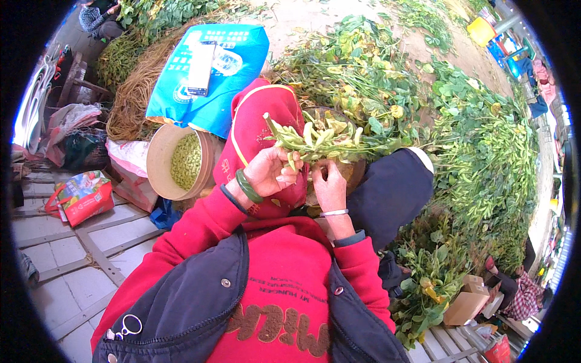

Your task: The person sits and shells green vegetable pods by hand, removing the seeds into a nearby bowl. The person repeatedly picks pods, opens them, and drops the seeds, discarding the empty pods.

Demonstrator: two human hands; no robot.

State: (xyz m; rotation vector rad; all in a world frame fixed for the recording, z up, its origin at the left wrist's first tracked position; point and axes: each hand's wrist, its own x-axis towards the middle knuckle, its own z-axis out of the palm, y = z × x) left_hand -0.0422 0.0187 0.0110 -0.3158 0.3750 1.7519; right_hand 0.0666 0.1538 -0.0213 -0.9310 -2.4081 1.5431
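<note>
My left hand (pixel 273 172), with a green bangle at the wrist, is closed around a soybean stalk (pixel 315 143) thick with green pods and held level above my lap. Just below the stalk, to its right, my right hand (pixel 330 186) has its fingers pinched together; what is between them is hidden. Behind the stalk stands a round container (pixel 330 115), partly covered, with pods and yellowish leaves in it. A beige bucket (pixel 158 166) on my left holds many small green beans or pods (pixel 186 162); which, I cannot tell.
A blue sack (pixel 163 91) with a phone (pixel 201 69) on top lies ahead left. Cut soybean plants (pixel 484 157) heap up ahead and to my right. A red bag (pixel 88 199) sits at left. Other people are at the far left (pixel 100 21) and lower right (pixel 523 299).
</note>
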